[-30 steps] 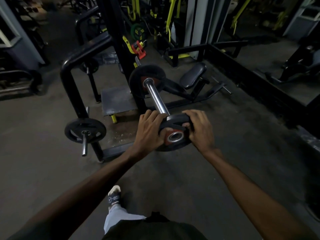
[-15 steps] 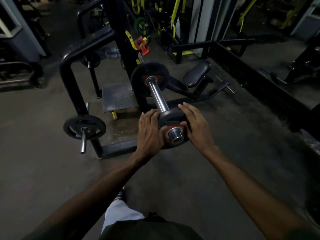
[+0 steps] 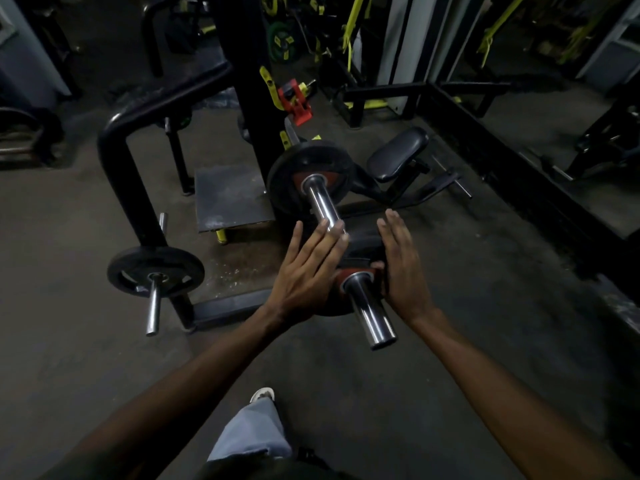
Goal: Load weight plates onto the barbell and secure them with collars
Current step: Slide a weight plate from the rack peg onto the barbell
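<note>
A chrome barbell sleeve [image 3: 372, 313] points toward me, its free end sticking out past my hands. A small black weight plate [image 3: 363, 247] with a red hub sits on the sleeve. My left hand [image 3: 304, 271] lies flat against its left face with the fingers stretched out. My right hand [image 3: 403, 271] presses flat on its right side, the thumb by the red hub. Farther up the sleeve sits a larger black plate [image 3: 311, 174] with a red centre. No collar is on the sleeve.
A black plate [image 3: 156, 271] hangs on a storage peg at the left of a black machine frame [image 3: 117, 161]. A padded seat [image 3: 398, 154], a steel foot plate [image 3: 228, 199] and a red clamp [image 3: 294, 102] lie beyond. My shoe [image 3: 262, 394] stands below on concrete floor.
The small plate has slid from the sleeve's tip farther up the sleeve, leaving the chrome end bare. Both hands went from gripping its rim to pressing it with flat open fingers.
</note>
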